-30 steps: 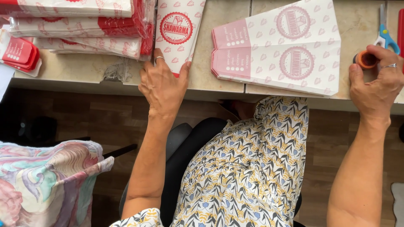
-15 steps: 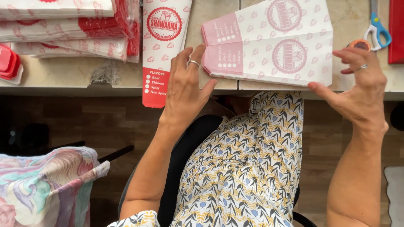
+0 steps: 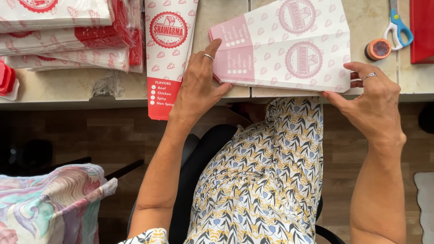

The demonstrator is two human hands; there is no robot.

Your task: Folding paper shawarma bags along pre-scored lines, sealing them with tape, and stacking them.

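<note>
Hands first: your left hand (image 3: 196,88) lies flat with fingers spread, palm down, its fingertips on the near left end of the pink-and-white paper sleeves (image 3: 289,47), and its thumb reaches along their near edge. It presses rather than grips. A ring shows on one finger. Your right hand (image 3: 373,101) is at the near right corner of those sleeves, thumb and forefinger pinching the corner where it hangs over the table edge; the other fingers curl loosely, and one carries a ring too.

The sleeves lie on the pale table (image 3: 226,22), fanned as two overlapping flat pieces, pink panels to the left, round pink marks in the middle, and their near edge sits right at the table edge in front of your lap.

Just to the left of your left hand lies a single red-and-white paper sleeve (image 3: 167,49), its red end hanging over the table edge, close beside your wrist. Further left sits a stack of red-and-white sleeves (image 3: 68,36), wrapped in clear plastic. At the far left edge is a red plastic piece (image 3: 7,79).

Beyond your right hand stands a small orange roll of tape (image 3: 378,49), and just beside it blue-handled scissors (image 3: 398,27). A red flat object (image 3: 422,29) fills the top right corner.
</note>
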